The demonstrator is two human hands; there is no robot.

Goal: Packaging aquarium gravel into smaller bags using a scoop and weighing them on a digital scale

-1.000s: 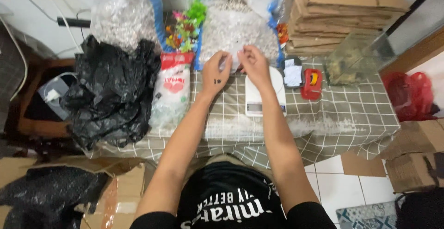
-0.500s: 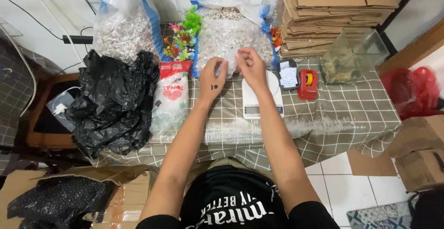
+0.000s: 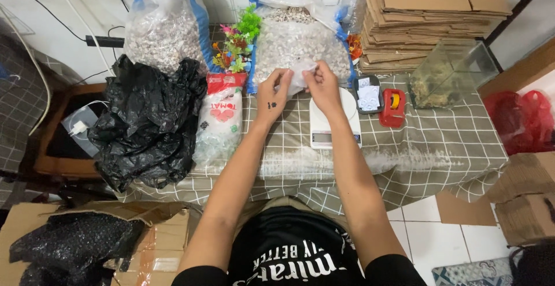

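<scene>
My left hand (image 3: 273, 91) and my right hand (image 3: 322, 87) both pinch a small clear plastic bag (image 3: 300, 73), held just in front of a big open sack of pale pebbles (image 3: 298, 40). Under my right hand sits a white kitchen scale (image 3: 330, 123) on the checked tablecloth (image 3: 439, 141). A small mark shows on the back of my left hand.
A second pebble sack (image 3: 162, 32) and a crumpled black plastic bag (image 3: 147, 124) lie left. A red-and-white packet (image 3: 222, 112), plastic plants (image 3: 236, 42), flat cardboard stack (image 3: 428, 17), glass tank (image 3: 451, 75), red tape dispenser (image 3: 393, 107) and small dark tray (image 3: 367, 94) surround the scale.
Both hands have stayed together at the sack's front, now holding up a small clear bag between them. The view has shifted slightly.
</scene>
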